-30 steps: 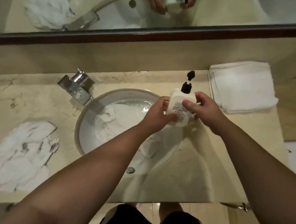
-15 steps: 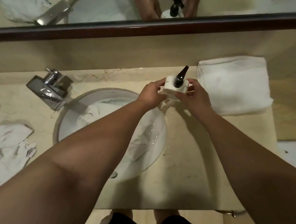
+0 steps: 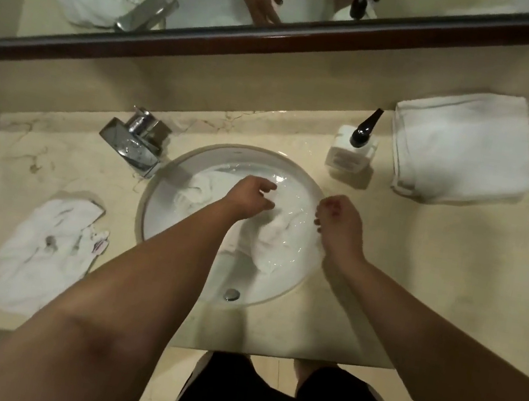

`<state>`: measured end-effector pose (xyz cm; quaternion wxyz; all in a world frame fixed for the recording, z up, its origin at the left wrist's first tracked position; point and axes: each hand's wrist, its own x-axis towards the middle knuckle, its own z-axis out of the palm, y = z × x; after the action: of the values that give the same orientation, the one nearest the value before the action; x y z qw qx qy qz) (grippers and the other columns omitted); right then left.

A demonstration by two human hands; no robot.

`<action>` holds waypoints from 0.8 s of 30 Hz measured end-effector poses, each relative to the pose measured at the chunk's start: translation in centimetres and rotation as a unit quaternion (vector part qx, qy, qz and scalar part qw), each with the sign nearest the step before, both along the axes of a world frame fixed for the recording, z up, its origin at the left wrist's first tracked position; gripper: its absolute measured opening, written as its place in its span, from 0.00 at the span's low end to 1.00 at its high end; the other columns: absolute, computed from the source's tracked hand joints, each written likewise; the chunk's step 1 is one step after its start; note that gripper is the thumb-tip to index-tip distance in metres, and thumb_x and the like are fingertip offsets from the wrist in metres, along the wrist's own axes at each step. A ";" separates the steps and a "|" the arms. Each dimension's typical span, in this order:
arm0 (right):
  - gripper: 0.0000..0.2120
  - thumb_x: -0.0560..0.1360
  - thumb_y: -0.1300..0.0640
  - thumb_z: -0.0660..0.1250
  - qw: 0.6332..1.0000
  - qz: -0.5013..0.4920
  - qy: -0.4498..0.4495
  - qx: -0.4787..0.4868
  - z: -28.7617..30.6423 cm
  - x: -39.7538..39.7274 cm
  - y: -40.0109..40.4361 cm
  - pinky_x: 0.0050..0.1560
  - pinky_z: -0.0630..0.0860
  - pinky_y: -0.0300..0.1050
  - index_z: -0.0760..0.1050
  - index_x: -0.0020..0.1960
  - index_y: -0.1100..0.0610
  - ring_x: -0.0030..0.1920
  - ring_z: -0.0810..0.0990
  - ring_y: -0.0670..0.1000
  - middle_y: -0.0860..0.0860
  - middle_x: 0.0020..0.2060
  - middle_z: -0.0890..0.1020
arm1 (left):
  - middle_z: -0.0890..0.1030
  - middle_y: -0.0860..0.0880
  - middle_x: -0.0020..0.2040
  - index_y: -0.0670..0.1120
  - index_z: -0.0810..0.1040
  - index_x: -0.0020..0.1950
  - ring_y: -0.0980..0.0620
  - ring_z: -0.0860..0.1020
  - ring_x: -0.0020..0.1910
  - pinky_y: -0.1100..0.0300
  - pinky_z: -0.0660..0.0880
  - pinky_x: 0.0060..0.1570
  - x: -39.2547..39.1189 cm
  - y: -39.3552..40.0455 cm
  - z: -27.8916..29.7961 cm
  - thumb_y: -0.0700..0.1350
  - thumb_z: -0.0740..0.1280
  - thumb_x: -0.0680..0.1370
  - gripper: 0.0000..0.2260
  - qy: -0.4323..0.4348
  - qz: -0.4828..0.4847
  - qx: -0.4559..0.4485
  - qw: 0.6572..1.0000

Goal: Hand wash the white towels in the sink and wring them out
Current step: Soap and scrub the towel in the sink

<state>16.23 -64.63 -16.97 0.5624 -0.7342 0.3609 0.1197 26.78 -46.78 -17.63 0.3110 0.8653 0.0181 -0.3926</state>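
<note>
A wet white towel (image 3: pixel 271 238) lies bunched in the water of the round white sink (image 3: pixel 280 287). My left hand (image 3: pixel 249 195) hovers over the towel's middle with loosely curled fingers and holds nothing. Over the sink's right rim is my right hand (image 3: pixel 340 220), fingers hanging curled and empty. A crumpled white towel with dark marks (image 3: pixel 47 252) lies on the counter left of the sink. At the back right of the counter sits a folded white towel (image 3: pixel 462 148).
A white soap bottle with a black pump (image 3: pixel 352 152) stands on the counter between the sink and the folded towel. A chrome faucet (image 3: pixel 133 142) sits at the sink's back left. A framed mirror (image 3: pixel 281 38) runs along the wall behind.
Both hands set the soap bottle down on the counter at the back right, let go of it, and moved back over the sink.
</note>
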 end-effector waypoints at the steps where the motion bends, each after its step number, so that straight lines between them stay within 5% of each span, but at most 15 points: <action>1: 0.09 0.68 0.41 0.60 1.000 0.019 0.018 0.010 -0.6 -0.5 1.2 0.50 0.81 0.58 0.75 0.44 0.42 0.43 0.83 0.51 0.45 0.41 0.83 | 0.78 0.45 0.66 0.44 0.78 0.69 0.47 0.79 0.61 0.55 0.75 0.62 -0.3 1.2 -0.6 0.38 0.73 0.77 0.20 0.016 -0.021 0.017 1.000; 6: 0.11 0.78 0.51 0.63 0.986 0.084 0.144 0.018 -4.5 -2.3 6.2 0.43 0.70 0.47 0.77 0.44 0.57 0.46 0.80 0.56 0.53 0.43 0.82 | 0.77 0.45 0.68 0.46 0.79 0.67 0.47 0.76 0.65 0.60 0.71 0.60 -0.1 4.4 -2.8 0.41 0.71 0.79 0.16 0.007 -0.113 0.044 0.993; 9: 0.15 0.79 0.52 0.61 0.984 0.016 0.176 -0.002 -6.5 -2.5 8.2 0.50 0.68 0.44 0.77 0.60 0.60 0.54 0.79 0.57 0.56 0.57 0.81 | 0.77 0.47 0.69 0.47 0.78 0.68 0.49 0.74 0.68 0.60 0.68 0.65 0.7 4.2 -3.8 0.43 0.67 0.80 0.15 -0.043 -0.174 0.031 0.983; 14: 0.20 0.81 0.56 0.60 0.984 -0.098 0.142 -0.034 -8.7 -1.9 11.4 0.68 0.66 0.47 0.69 0.72 0.59 0.68 0.73 0.58 0.57 0.69 0.74 | 0.75 0.47 0.70 0.46 0.77 0.69 0.48 0.72 0.70 0.60 0.66 0.66 1.7 2.6 -6.7 0.44 0.63 0.82 0.15 -0.115 -0.254 0.013 0.960; 17: 0.17 0.82 0.59 0.57 0.976 -0.101 0.189 -0.025 -10.4 -1.4 12.8 0.69 0.66 0.47 0.71 0.69 0.62 0.69 0.71 0.60 0.61 0.68 0.73 | 0.70 0.45 0.74 0.45 0.73 0.73 0.47 0.65 0.74 0.58 0.61 0.70 1.9 1.6 -8.4 0.44 0.62 0.83 0.18 -0.128 -0.328 0.009 0.936; 21: 0.18 0.80 0.62 0.60 0.963 -0.120 0.241 -0.013 -13.0 -1.3 13.6 0.54 0.72 0.47 0.67 0.69 0.62 0.63 0.74 0.63 0.62 0.63 0.74 | 0.64 0.42 0.78 0.45 0.62 0.80 0.42 0.64 0.76 0.52 0.64 0.71 1.7 1.1 -10.6 0.48 0.62 0.83 0.25 -0.074 -0.388 0.053 0.917; 24: 0.20 0.80 0.55 0.64 0.965 -0.085 0.246 -0.009 -13.8 -1.5 13.7 0.63 0.72 0.50 0.71 0.68 0.63 0.65 0.76 0.62 0.62 0.63 0.77 | 0.71 0.39 0.73 0.46 0.54 0.82 0.39 0.70 0.71 0.48 0.68 0.67 1.4 1.6 -11.9 0.50 0.62 0.83 0.30 -0.036 -0.385 0.106 0.916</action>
<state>14.75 -50.89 -30.75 0.4575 -0.6539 0.5504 0.2452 28.17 -45.17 -29.51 0.0429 0.8468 -0.2863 -0.4463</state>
